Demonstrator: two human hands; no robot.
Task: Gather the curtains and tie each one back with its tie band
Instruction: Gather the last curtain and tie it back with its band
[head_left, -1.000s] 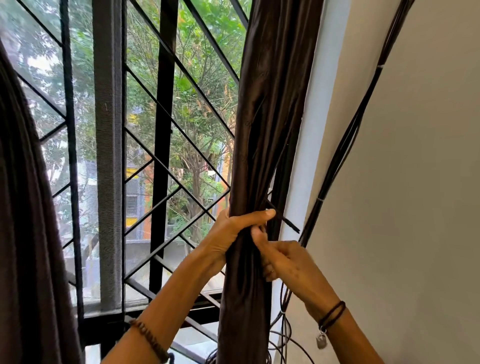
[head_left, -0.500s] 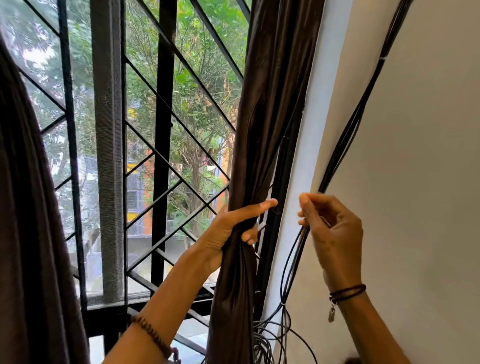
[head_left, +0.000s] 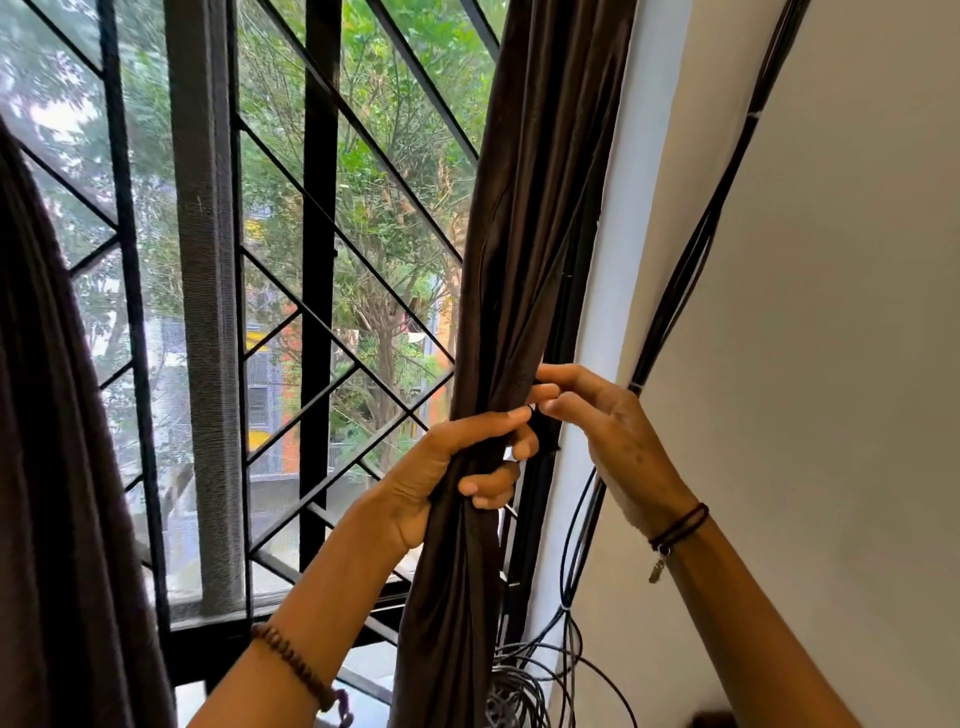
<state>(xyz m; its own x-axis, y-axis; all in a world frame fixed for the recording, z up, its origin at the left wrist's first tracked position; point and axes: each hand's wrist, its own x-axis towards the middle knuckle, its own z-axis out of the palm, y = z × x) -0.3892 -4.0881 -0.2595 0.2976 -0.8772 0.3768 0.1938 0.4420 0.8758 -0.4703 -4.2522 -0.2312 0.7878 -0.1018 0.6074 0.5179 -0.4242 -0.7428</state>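
Observation:
A dark brown curtain (head_left: 524, 223) hangs bunched at the right side of the window. My left hand (head_left: 457, 467) grips the gathered folds, thumb across the front and fingers curled round the back. Just to its right, my right hand (head_left: 597, 421) pinches a small dark piece, apparently the tie band (head_left: 543, 428), against the curtain's right edge. Most of the band is hidden by fingers and folds. A second dark curtain (head_left: 47, 467) hangs along the left edge of the view.
Behind the curtains is a window with a black diagonal grille (head_left: 317, 291). A bundle of black cables (head_left: 691, 270) runs down the pale wall (head_left: 831, 312) on the right and coils (head_left: 524, 686) near the curtain's foot.
My right hand left the curtain, reached to the cables by the wall, then came back to the curtain's right edge. My left hand kept its grip on the folds.

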